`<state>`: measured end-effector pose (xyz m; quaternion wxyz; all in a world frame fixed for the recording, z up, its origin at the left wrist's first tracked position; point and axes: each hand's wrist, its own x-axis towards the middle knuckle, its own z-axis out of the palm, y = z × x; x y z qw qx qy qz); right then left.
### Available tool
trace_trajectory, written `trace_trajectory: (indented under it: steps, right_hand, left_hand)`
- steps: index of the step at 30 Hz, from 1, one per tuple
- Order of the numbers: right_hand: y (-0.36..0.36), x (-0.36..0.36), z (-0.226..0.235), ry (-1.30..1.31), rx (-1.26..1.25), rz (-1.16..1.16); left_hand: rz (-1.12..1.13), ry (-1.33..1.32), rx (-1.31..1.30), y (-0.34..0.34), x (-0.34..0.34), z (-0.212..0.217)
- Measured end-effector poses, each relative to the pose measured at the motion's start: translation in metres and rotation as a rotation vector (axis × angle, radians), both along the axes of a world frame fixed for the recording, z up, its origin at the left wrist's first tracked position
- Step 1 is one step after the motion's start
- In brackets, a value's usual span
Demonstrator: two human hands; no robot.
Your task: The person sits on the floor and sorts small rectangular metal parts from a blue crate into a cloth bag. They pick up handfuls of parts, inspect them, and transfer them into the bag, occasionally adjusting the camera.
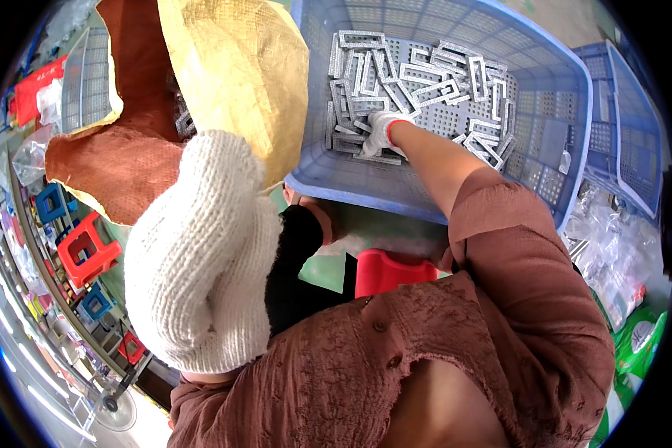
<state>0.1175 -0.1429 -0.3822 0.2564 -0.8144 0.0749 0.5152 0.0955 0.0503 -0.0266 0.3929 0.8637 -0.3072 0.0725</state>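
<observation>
My right hand [384, 134], in a white glove with a red hem, reaches down into a blue plastic crate [366, 196]. Its fingers are closed at a silver rectangular metal frame [384, 159] by the crate's near left corner; the glove partly covers the grip. Several similar metal frames [425, 72] lie loose over the perforated bottom. Thick white knit covers my left arm and hand [209, 254], large in view before an open yellow sack [235, 63] with a brown lining; its fingers cannot be made out. Inside the sack a few metal pieces [182, 118] show.
Another blue crate [627, 134] stands to the right, with clear plastic bags [612, 246] below it. A red stool [388, 272] is between my legs and the crate. To the left are an orange-red stool [89, 250], blue stools and shelving; a fan [112, 405] stands lower left.
</observation>
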Motion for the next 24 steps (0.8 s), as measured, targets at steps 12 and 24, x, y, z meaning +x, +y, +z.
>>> trace_trajectory:
  steps: [12,24]
  right_hand:
    - [0.016,-0.008,0.018,-0.031,-0.172,-0.033]
    - [0.003,0.003,-0.017,0.146,-0.038,-0.014]
  left_hand:
    - [-0.072,0.102,-0.081,-0.001,0.008,-0.006]
    - [-0.088,0.124,-0.049,-0.004,0.010,-0.006]
